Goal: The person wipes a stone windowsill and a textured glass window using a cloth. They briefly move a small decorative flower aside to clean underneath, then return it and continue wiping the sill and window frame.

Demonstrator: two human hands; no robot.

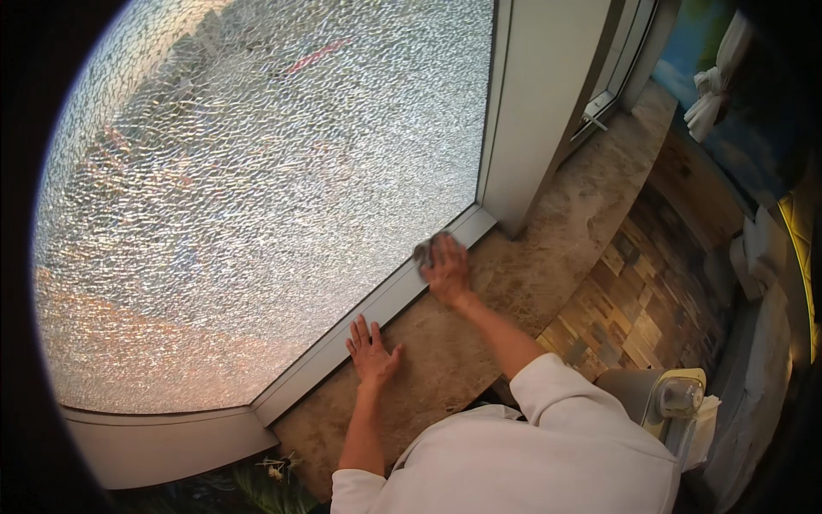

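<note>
A crumpled dark cloth (425, 254) lies under my right hand (448, 270), which presses it on the lower window frame near the corner. That hand is slightly blurred. My left hand (374, 360) rests with spread fingers on the white window frame (334, 339) and holds nothing. Above both hands stretches a large pane of cracked-looking textured glass (282, 205), bright with light from behind. A brown marble windowsill (443, 340) runs below the frame, between it and my body.
A white upright post (546, 96) stands at the right of the pane. Beyond it is a smaller window with a handle (595, 121). Patchwork wood-look flooring (623, 302), a bin-like container (632, 389) with a clear cup (681, 397), and a knotted white curtain (709, 87) lie rightward. Small flowers (276, 472) show at lower left.
</note>
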